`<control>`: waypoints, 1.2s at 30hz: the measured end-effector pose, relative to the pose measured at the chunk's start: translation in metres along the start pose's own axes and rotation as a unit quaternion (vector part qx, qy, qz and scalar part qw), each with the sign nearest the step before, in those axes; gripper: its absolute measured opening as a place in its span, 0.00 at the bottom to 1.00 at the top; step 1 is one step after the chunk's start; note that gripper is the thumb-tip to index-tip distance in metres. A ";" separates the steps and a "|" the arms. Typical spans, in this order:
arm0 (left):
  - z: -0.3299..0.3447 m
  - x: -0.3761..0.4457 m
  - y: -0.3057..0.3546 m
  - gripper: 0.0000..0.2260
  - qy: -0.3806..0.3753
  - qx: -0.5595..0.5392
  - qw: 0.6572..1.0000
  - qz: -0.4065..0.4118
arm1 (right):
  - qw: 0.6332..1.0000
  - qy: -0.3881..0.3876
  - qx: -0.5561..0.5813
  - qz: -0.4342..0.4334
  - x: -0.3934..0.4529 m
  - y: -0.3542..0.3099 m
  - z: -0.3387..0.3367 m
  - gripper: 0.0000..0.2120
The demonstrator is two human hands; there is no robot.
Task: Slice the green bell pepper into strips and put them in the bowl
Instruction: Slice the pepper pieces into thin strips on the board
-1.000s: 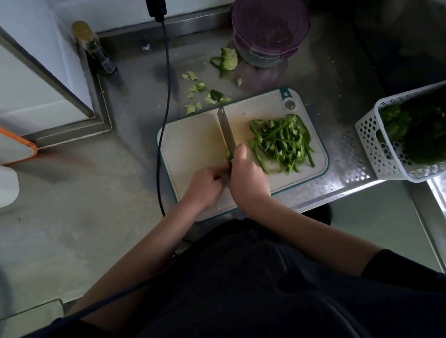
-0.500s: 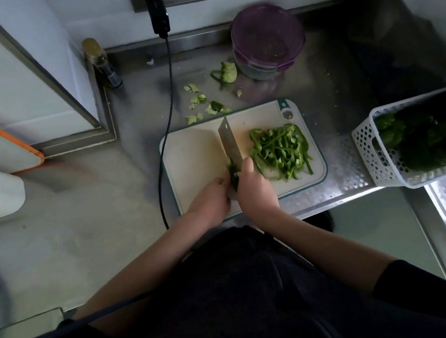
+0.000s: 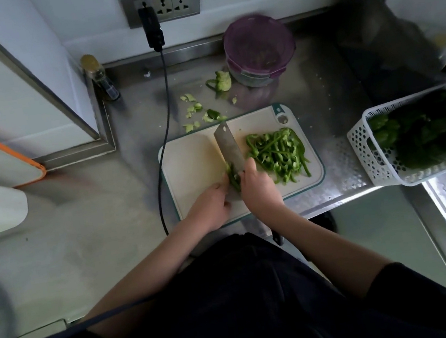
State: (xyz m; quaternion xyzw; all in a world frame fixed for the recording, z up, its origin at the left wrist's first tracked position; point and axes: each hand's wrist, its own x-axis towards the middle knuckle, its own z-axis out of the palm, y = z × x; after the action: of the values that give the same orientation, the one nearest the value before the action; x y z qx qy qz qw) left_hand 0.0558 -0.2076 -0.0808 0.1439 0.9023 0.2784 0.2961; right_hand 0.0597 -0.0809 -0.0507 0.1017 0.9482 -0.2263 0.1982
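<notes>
Your left fingers (image 3: pixel 220 188) still pinch the pepper piece (image 3: pixel 233 175) mid-frame on the cutting board (image 3: pixel 195 167); your right hand (image 3: pixel 259 188) keeps gripping the cleaver (image 3: pixel 229 146), blade now flatter. Strips (image 3: pixel 279 154) stay piled right of it.

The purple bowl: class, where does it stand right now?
In the head view, the purple bowl stands on the counter against the back wall, beyond the cutting board, beside pepper scraps.

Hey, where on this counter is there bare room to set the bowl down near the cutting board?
Bare steel lies left of the cutting board, past the black cable. A narrower patch sits between the board and the white basket. Behind the board it is crowded: pepper scraps and the purple container.
</notes>
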 end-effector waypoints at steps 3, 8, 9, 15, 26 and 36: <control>0.001 0.002 -0.003 0.23 0.020 -0.036 0.999 0.002 | 1.000 -0.005 0.001 -0.006 -0.003 0.008 -0.005 0.10; 0.002 0.002 -0.002 0.24 0.016 -0.030 0.999 -0.005 | 0.999 0.023 0.018 0.028 0.006 0.023 -0.020 0.08; 0.002 0.003 0.000 0.24 0.018 -0.053 0.998 -0.013 | 0.999 0.027 0.020 0.027 0.006 0.024 -0.021 0.08; 0.001 0.013 0.017 0.18 0.099 -0.131 0.985 -0.043 | 0.999 0.026 -0.021 0.021 -0.003 0.025 -0.012 0.09; 0.004 0.015 0.032 0.33 -0.002 0.184 0.983 0.017 | 0.991 0.000 -0.134 -0.016 0.001 0.028 -0.019 0.18; 0.004 0.019 0.050 0.23 0.065 0.235 0.969 0.024 | 0.996 -0.011 -0.088 -0.028 0.007 0.046 -0.036 0.08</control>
State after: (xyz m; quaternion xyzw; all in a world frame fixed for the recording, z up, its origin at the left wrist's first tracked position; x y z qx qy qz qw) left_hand 0.0486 -0.1577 -0.0629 0.2131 0.9559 0.0740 0.1881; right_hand 0.0543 -0.0229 -0.0423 0.0551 0.9647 -0.1484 0.2105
